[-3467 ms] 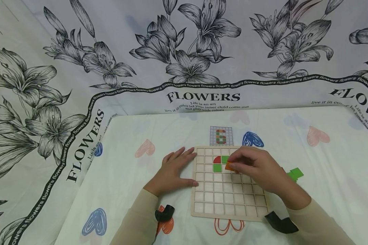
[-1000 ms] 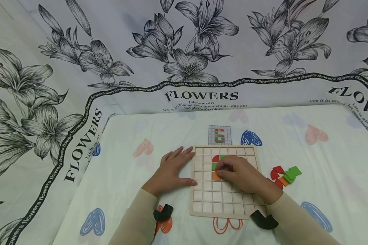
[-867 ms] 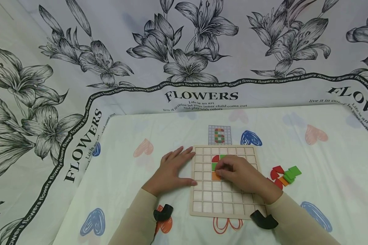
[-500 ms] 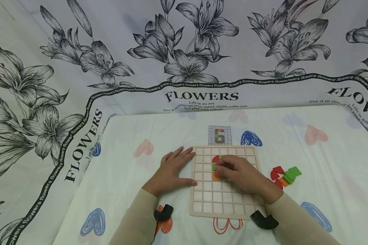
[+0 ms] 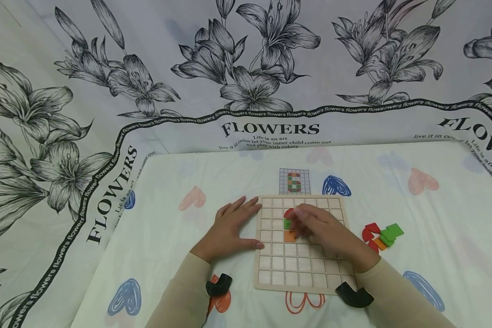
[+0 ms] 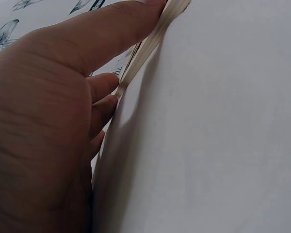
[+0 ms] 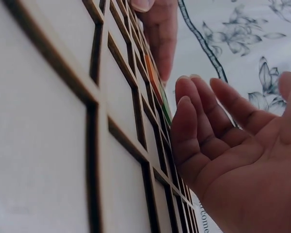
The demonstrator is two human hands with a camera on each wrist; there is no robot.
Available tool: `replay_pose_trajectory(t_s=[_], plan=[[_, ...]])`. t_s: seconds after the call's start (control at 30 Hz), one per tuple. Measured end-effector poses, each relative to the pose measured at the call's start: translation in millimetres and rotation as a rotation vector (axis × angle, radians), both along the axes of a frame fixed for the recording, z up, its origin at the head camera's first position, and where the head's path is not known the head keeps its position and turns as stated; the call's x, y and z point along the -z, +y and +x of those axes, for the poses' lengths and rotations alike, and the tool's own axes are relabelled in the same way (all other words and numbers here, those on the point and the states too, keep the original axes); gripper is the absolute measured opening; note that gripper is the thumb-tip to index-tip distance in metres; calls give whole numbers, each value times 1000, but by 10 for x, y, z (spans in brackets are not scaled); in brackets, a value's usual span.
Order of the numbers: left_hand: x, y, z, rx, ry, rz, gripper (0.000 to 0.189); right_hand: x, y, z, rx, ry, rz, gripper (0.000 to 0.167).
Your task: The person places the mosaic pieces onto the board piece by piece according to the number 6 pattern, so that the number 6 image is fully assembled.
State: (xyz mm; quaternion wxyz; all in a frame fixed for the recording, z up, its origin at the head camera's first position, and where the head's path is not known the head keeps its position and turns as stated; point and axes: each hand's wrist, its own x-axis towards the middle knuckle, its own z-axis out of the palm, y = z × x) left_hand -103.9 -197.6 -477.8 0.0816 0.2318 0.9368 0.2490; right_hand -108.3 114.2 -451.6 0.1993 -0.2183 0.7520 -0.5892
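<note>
A wooden grid board (image 5: 270, 264) lies on the table. A red quarter-round tile (image 5: 289, 212), a green tile (image 5: 287, 224) and an orange tile (image 5: 289, 236) sit one below another in its cells. My left hand (image 5: 229, 228) is spread at the board's left side, its thumb and fingertips touching the edge; the left wrist view shows the thumb on the board's rim (image 6: 155, 43). Over the board, my right hand (image 5: 324, 230) has loosely bent fingers just right of these tiles. The right wrist view shows nothing in its fingers (image 7: 186, 121). This hand hides the cells beneath it.
Loose red, green and orange tiles (image 5: 387, 234) lie in a small heap right of the board. A gridded card (image 5: 294, 182) with a coloured 6-like figure lies beyond its far edge. A flower-printed cloth (image 5: 270, 130) hangs behind the table.
My right hand carried an orange tile over the board earlier. That tile now lies in a cell below the green one, and the fingers have come off it and loosened. My left hand stays put.
</note>
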Motion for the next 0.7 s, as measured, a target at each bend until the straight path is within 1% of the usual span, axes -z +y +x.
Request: replay_pose_trajectory(t_s=[0.1,0.37,0.53,0.7], plan=[[-7,5,0,-3,-6,2,100,-20,10,-3,-20,-9,-47,51],[-13,7,4,-5,-5,1,99,-66,33,-6,-38,-19,-111,55],[-7,3,7,-3,-2,8,100,-88,58,-12,-51,-8,-163,57],[-7,5,10,-10,-11,8,100,-146,82,-18,-38,14,-164,55]])
